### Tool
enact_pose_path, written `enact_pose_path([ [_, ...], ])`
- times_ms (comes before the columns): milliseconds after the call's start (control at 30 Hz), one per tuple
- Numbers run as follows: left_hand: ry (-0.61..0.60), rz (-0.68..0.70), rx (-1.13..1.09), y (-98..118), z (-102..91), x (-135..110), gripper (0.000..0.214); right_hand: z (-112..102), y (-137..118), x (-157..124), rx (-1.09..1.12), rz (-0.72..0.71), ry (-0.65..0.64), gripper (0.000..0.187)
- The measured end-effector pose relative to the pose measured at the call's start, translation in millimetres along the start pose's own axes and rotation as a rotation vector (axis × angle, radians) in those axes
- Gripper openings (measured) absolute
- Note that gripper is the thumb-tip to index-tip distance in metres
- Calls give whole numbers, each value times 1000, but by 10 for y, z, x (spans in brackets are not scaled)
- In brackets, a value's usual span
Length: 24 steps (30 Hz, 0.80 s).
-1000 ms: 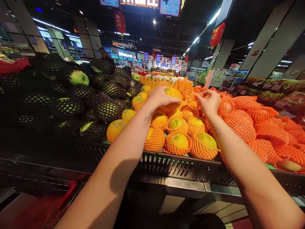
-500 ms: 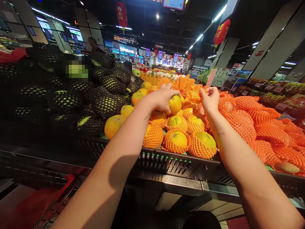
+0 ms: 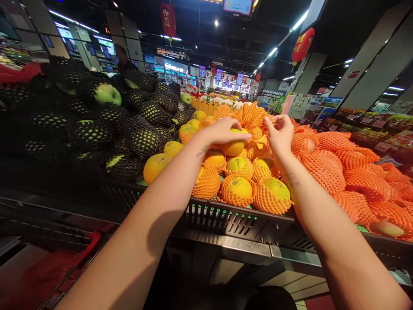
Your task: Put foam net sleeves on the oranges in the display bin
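My left hand is closed over a bare yellow-orange orange, its thumb stretched across the top and the other fingers partly hidden behind the fruit. Just to the right, my right hand pinches an orange foam net sleeve between thumb and fingers. Around and below both hands lie several more oranges; an orange in a foam net sits at the front, beside a greenish one. Other oranges to the left, such as a bare one, have no net.
Dark-netted green fruit is heaped on the left. Fruit in red-orange foam nets fills the right side. A black slatted crate edge runs along the front above a metal rail. A red-handled cart stands at lower left.
My left hand's thumb has moved from the orange's side to across its top, and the orange sits slightly lower. My right hand has shifted slightly left with the net.
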<state>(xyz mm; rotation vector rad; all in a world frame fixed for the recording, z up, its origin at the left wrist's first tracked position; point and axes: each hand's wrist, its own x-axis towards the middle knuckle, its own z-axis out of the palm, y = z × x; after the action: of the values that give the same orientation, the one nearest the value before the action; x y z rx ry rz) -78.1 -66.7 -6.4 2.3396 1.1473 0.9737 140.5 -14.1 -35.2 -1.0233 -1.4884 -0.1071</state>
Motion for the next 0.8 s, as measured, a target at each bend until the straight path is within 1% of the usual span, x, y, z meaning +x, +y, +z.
enact_pose_path([
  [67,101,71,-109,-18,44,32,41,6,-158,-57,80,-13,-9,38],
  [133,191,132,-156,-41,72,76,36,5,-299,-100,147,-62,-27,42],
  [200,261,155,-167,-84,80,140,29,-3,-370,-109,215,-90,-9,44],
  [233,303,154,-178,-113,78,177,25,-10,-374,-100,243,-86,24,45],
  [267,350,150,-198,-146,73,216,21,-18,-361,-84,266,-66,64,46],
  [333,457,145,-257,-212,61,290,15,-31,-309,-44,310,18,126,50],
  [367,504,143,-285,-240,54,321,14,-35,-285,-28,343,83,123,52],
  [400,538,142,-308,-262,48,346,14,-38,-270,-17,384,154,89,54],
  [467,572,133,-344,-286,34,377,13,-38,-280,-19,469,273,-39,57],
  [500,583,125,-359,-289,26,383,13,-39,-304,-31,505,308,-110,57],
  [567,603,108,-377,-287,5,383,14,-44,-377,-68,540,321,-218,56],
  [600,613,99,-379,-285,-5,379,14,-50,-418,-88,544,309,-252,55],
  [700,623,70,-370,-283,-12,360,17,-79,-534,-133,585,275,-298,49],
  [800,557,58,-388,-279,35,349,24,-98,-607,-150,672,257,-303,40],
])
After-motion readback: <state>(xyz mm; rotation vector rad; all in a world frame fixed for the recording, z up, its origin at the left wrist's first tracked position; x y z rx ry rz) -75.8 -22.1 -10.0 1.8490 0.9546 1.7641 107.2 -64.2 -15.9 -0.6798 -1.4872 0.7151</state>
